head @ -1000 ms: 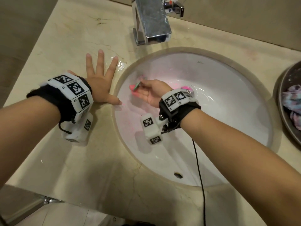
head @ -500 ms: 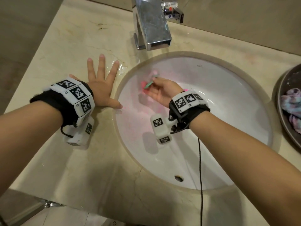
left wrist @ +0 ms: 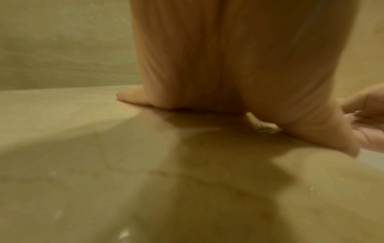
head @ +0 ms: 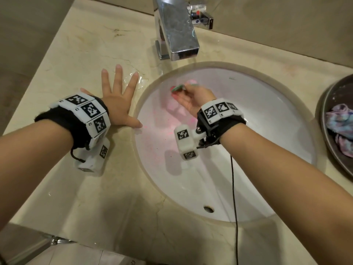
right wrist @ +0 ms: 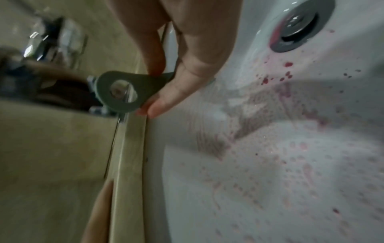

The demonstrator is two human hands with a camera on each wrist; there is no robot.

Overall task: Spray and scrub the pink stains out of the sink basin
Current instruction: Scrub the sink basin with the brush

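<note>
The white sink basin point(head: 257, 150) carries pink stains point(head: 162, 129) on its left wall, seen as smears and speckles point(right wrist: 290, 156) in the right wrist view. My right hand point(head: 184, 93) is inside the basin near its back left wall and pinches a green scrub brush point(head: 178, 87). The brush handle point(right wrist: 121, 92) has a round hole and sits between thumb and fingers point(right wrist: 176, 88). The bristle end is hidden. My left hand point(head: 118, 98) lies flat with spread fingers on the counter, left of the basin, holding nothing point(left wrist: 228, 65).
A chrome faucet point(head: 175, 31) stands behind the basin. The metal drain point(right wrist: 299, 24) has red drops near it. A dark bowl point(head: 328, 119) with a coloured cloth point(head: 342, 127) sits at the right. Water pools on the beige counter point(head: 133, 79). An overflow hole point(head: 208, 209) marks the near wall.
My right hand has moved with the brush up the left wall towards the back of the basin. The left hand has stayed flat on the counter.
</note>
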